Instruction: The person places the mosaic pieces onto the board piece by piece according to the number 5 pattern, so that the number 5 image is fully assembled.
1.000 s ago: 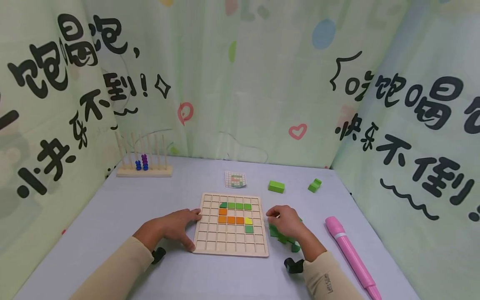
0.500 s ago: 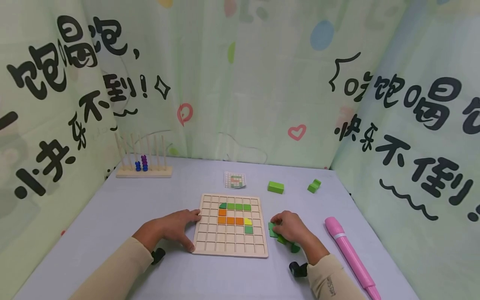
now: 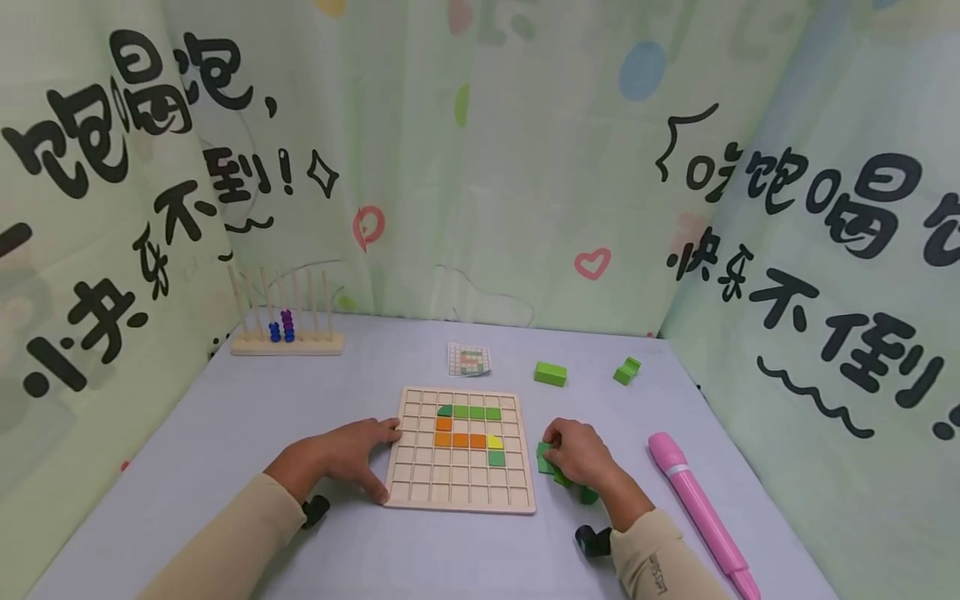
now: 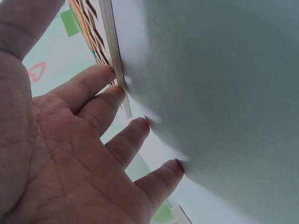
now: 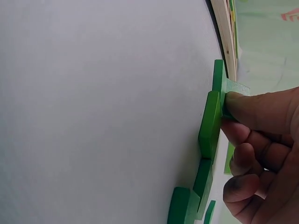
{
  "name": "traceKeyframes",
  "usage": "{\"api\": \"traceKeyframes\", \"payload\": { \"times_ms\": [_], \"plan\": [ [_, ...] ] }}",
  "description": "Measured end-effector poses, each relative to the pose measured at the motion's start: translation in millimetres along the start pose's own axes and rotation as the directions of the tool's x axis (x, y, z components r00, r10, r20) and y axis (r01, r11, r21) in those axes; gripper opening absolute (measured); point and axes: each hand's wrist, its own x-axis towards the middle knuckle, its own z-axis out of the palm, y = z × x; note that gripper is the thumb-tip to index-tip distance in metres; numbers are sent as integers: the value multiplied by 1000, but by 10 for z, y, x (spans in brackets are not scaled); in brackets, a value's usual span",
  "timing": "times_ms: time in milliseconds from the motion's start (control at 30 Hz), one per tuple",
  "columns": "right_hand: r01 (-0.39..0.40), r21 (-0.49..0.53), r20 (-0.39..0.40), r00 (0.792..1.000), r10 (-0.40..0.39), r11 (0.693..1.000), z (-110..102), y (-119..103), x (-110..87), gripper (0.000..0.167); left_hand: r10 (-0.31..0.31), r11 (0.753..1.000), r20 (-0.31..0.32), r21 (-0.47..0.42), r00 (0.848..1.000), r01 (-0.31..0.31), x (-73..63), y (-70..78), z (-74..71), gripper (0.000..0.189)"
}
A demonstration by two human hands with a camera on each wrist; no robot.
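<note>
A square wooden grid board (image 3: 450,479) lies in front of me with green, orange and yellow tiles (image 3: 461,440) set in several cells. My left hand (image 3: 341,454) rests at its left side, thumb by the near corner, fingers spread. In the left wrist view, fingertips (image 4: 108,72) touch the board's edge. Right of the board, my right hand (image 3: 581,454) is over a small cluster of green tiles (image 3: 562,478). Seen from the right wrist, its thumb and forefinger pinch a green tile (image 5: 237,87) just above the other tiles (image 5: 210,125); the fingers hide part of it.
A small printed pattern card (image 3: 469,361) lies behind the board. Green blocks (image 3: 551,373) stand at the back right, with more green pieces (image 3: 627,371) farther right. A pink marker-shaped stick (image 3: 701,508) lies on the right. A bead rack (image 3: 287,343) stands back left.
My right hand has shifted slightly right, away from the board's edge, and stays over the green tiles. The left hand has kept its place against the board.
</note>
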Motion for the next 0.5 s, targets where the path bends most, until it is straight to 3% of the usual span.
{"api": "traceKeyframes", "payload": {
  "times_ms": [300, 500],
  "plan": [
    [5, 53, 7, 1000, -5, 999, 19, 27, -2, 10, 2, 1000, 5, -13, 1000, -2, 6, -15, 9, 102],
    [18, 169, -4, 1000, -18, 985, -12, -25, -19, 7, 8, 1000, -5, -2, 1000, -8, 21, -18, 3, 102]
  ]
}}
